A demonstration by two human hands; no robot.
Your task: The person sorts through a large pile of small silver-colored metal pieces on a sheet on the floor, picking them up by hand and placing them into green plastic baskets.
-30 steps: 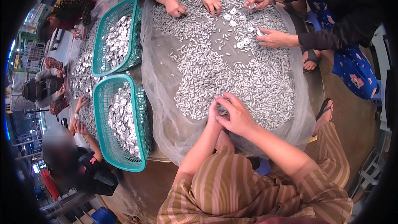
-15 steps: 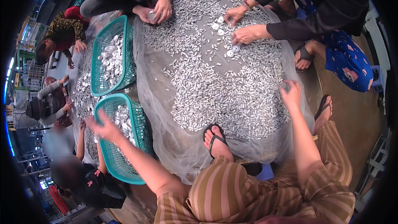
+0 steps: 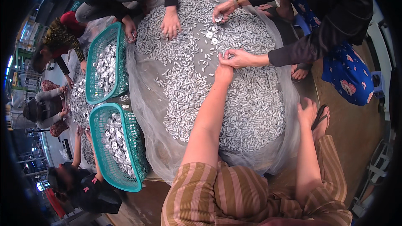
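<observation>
My left hand [image 3: 224,73] reaches out over a wide heap of small silver metal cylinders [image 3: 251,104]. Its fingertips meet a co-worker's hand [image 3: 239,58]. The fingers look closed, but whatever lies between them is hidden. At the right edge of the heap, by the crumpled clear plastic sheet [image 3: 290,136], my right hand [image 3: 307,111] is held up with loosely bent fingers apart and nothing in them. Round silver metal caps [image 3: 214,41] lie among the cylinders, beyond my left hand. The co-worker's other hand [image 3: 225,10] holds one such cap.
Two teal plastic baskets [image 3: 109,176] with round metal parts stand left of the sheet. Another person's hand [image 3: 171,24] touches the heap's far left. Several people sit around a second pile [image 3: 79,100] further left. A blue stool [image 3: 377,84] is at the right.
My left hand has swung from above the near basket to the co-worker's hand over the heap. My right hand has drawn back from the cylinders. The co-worker's hands have moved apart.
</observation>
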